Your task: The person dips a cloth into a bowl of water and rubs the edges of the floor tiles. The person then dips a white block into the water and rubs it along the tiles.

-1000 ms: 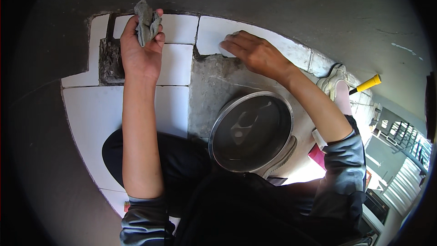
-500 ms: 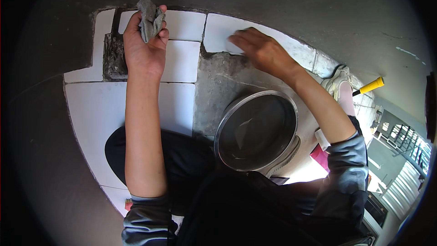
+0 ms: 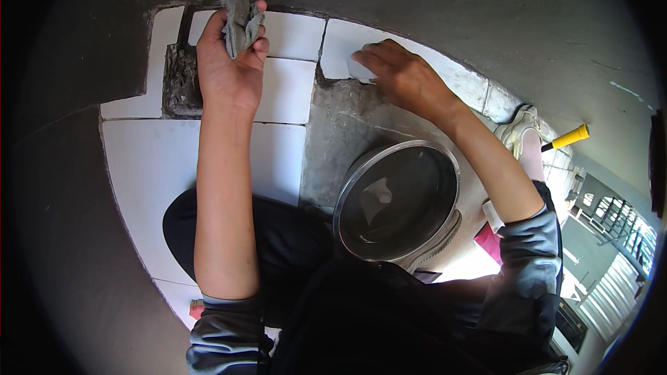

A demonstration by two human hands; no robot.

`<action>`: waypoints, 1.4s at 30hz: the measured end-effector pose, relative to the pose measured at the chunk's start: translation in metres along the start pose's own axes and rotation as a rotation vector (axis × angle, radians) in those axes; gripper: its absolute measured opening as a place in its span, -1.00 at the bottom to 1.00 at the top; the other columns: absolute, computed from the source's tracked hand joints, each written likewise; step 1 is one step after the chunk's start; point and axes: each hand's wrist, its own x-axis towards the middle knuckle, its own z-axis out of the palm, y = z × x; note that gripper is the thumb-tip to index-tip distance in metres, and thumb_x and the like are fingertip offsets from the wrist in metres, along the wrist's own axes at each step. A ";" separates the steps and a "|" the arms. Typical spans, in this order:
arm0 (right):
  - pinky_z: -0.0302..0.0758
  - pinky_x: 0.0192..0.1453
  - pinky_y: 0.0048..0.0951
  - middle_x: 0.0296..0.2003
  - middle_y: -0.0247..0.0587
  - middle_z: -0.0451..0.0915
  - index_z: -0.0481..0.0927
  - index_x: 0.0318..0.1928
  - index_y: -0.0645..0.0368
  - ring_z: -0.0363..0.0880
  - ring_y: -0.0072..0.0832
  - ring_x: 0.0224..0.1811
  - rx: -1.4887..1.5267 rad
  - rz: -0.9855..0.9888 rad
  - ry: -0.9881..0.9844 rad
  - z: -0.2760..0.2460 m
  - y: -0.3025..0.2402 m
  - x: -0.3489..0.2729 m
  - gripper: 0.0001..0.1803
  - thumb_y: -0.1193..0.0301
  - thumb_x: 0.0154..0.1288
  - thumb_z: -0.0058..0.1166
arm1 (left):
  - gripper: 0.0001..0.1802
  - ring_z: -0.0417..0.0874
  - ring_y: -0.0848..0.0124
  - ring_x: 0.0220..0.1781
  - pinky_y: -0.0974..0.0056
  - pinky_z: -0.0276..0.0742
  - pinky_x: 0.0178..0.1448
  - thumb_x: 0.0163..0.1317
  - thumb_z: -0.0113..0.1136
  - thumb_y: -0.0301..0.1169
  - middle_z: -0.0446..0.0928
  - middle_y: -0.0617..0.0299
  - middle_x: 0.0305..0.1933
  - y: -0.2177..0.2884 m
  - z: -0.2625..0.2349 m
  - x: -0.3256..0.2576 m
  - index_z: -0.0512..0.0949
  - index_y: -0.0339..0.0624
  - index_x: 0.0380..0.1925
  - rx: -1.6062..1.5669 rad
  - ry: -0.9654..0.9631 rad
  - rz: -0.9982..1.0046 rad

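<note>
My left hand [image 3: 229, 87], palm up, is closed around a crumpled grey rag [image 3: 240, 24]. It is raised over the white tiles [image 3: 295, 35] at the far left. Further right, my right hand [image 3: 406, 76] is at the edge of a white tile [image 3: 336, 36] along the wall. Its fingers are curled, and a pale, flat-looking patch shows beneath them; I cannot make out whether this is a held thing. Below that hand lies a bare strip of grey cement [image 3: 333, 114].
A round metal basin [image 3: 338, 201] with liquid in it stands by my knees. A dark square gap [image 3: 182, 83] breaks the tiling at left. To the right are a shoe [image 3: 514, 128], a yellow-handled tool [image 3: 570, 137] and a pink object [image 3: 488, 243]. A dark wall curves behind.
My right hand's fingers have curled in more at the tile's edge, and the pale patch shows beneath them. My left hand still holds the rag. The whole view has shifted slightly.
</note>
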 end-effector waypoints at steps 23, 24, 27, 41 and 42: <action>0.55 0.11 -0.30 -0.14 -0.05 0.56 0.50 -0.02 0.30 0.52 -0.20 0.04 -0.051 0.062 0.087 0.009 -0.029 0.032 -0.59 0.62 0.03 0.00 | -0.66 0.47 0.42 -0.38 0.40 0.41 -0.34 0.43 -0.18 -0.29 0.63 0.02 -0.08 0.000 0.001 -0.002 0.51 -0.26 -0.06 0.007 0.049 0.001; 0.54 0.12 -0.30 -0.14 -0.06 0.56 0.50 -0.01 0.30 0.52 -0.20 0.05 -0.049 0.002 0.057 0.007 -0.027 0.030 -0.59 0.62 0.04 0.00 | -0.66 0.47 0.42 -0.39 0.40 0.41 -0.34 0.43 -0.19 -0.29 0.63 0.02 -0.08 0.000 0.001 -0.002 0.51 -0.26 -0.06 0.004 0.041 0.003; 0.53 0.14 -0.30 -0.14 -0.06 0.56 0.50 0.00 0.29 0.53 -0.21 0.06 -0.047 -0.041 0.032 0.007 -0.020 0.035 -0.59 0.62 0.06 -0.01 | -0.67 0.47 0.42 -0.39 0.40 0.41 -0.34 0.43 -0.19 -0.30 0.63 0.02 -0.08 -0.002 0.006 -0.004 0.51 -0.26 -0.07 0.019 0.037 0.002; 0.49 0.27 -0.28 0.08 0.00 0.55 0.45 0.19 0.21 0.50 -0.15 0.20 -0.085 -0.028 -0.062 -0.001 -0.008 0.012 -0.40 0.62 0.04 0.12 | -0.79 0.46 0.45 -0.40 0.40 0.38 -0.39 0.35 -0.03 -0.33 0.65 0.05 -0.18 -0.002 0.008 -0.006 0.48 -0.20 -0.14 -0.020 -0.028 -0.006; 0.48 0.29 -0.28 0.08 0.00 0.55 0.46 0.17 0.22 0.49 -0.14 0.21 -0.102 -0.050 -0.068 0.003 -0.017 0.021 -0.47 0.59 0.11 0.04 | -0.79 0.47 0.45 -0.40 0.40 0.38 -0.39 0.35 -0.03 -0.33 0.65 0.05 -0.18 -0.002 0.005 -0.005 0.47 -0.20 -0.15 -0.029 -0.019 -0.016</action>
